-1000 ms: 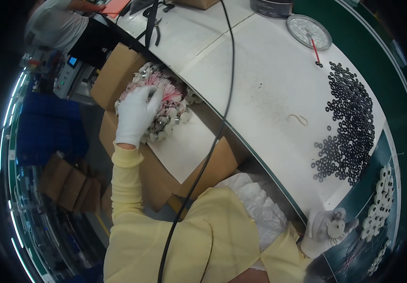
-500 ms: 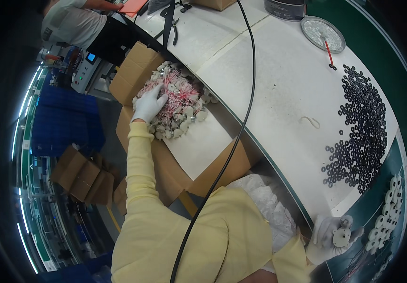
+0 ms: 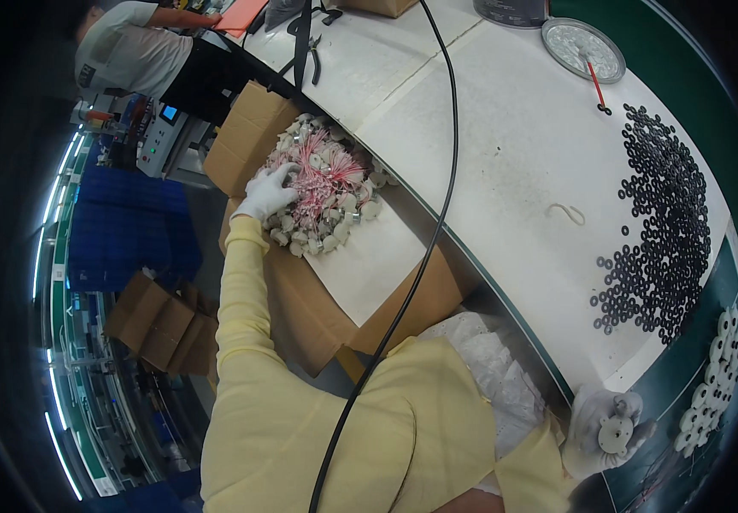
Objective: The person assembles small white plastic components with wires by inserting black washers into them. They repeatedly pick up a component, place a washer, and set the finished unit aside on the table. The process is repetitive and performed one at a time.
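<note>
My left hand [image 3: 266, 193], in a white glove, rests at the near left side of a heap of white round parts with pink-red wires [image 3: 328, 175] inside a cardboard box. Its thumb and forefinger are curved and apart, against the heap; the other fingertips are partly hidden. At the lower right my right hand [image 3: 589, 427], also gloved, has its fingers curled around a white round disc part [image 3: 615, 435]. The disc's flat face with small holes shows outward.
The open cardboard box [image 3: 300, 295] stands left of the white table [image 3: 505, 171]. Many black rings [image 3: 664, 231] lie on the table beside a round metal lid [image 3: 582, 51] with a red-handled stick. White discs [image 3: 711, 385] sit at right. A black cable [image 3: 446, 188] hangs across; another person [image 3: 142, 51] works far left.
My left hand has drawn back slightly toward me, its fingers bending more over the heap. My right hand still holds the disc, tilted a little differently. The whole view has shifted slightly.
</note>
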The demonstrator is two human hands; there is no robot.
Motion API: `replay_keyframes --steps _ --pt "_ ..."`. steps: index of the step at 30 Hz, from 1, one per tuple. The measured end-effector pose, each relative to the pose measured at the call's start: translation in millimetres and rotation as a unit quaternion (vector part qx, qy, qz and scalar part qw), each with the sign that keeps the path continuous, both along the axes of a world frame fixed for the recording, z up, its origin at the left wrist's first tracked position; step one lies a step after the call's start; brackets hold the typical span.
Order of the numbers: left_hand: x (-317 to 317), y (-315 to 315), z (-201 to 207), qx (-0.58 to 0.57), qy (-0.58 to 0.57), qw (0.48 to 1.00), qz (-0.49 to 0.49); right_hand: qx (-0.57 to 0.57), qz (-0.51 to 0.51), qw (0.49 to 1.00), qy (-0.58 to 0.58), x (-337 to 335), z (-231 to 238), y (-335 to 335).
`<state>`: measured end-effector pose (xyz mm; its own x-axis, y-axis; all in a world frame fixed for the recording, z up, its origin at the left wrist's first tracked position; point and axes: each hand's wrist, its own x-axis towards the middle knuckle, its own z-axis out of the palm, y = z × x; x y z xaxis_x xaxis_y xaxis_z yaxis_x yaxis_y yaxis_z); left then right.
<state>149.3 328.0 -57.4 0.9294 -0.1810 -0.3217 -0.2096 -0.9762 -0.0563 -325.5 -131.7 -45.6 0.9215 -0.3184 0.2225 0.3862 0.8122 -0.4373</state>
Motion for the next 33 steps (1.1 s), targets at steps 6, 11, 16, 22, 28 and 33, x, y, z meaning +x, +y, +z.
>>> replay_keyframes --steps 6,11,16,22,28,33 --pt "-29.9 11.2 -38.5 -0.207 -0.116 0.971 0.003 -0.046 -0.007 0.999 0.000 3.1 -13.6 -7.0" --pt "-95.3 -11.2 -15.2 -0.338 -0.059 0.938 -0.054 -0.048 -0.051 0.996 0.050 8.0 1.4 6.9" --pt "-128.4 -0.2 28.5 -0.416 0.098 0.903 0.042 -0.080 -0.047 0.993 0.070 6.6 -0.5 1.6" --pt "-103.0 -34.1 96.3 -0.531 0.041 0.847 0.000 -0.122 -0.073 0.989 0.041 15.5 6.6 11.0" --pt "-24.0 -59.8 22.3 -0.055 -0.017 0.983 -0.176 -0.155 -0.122 0.977 0.078 8.1 0.8 15.4" --pt "-32.9 -70.2 -6.4 -0.018 -0.056 0.976 -0.210 -0.187 -0.130 0.971 0.067 15.7 5.2 19.4"
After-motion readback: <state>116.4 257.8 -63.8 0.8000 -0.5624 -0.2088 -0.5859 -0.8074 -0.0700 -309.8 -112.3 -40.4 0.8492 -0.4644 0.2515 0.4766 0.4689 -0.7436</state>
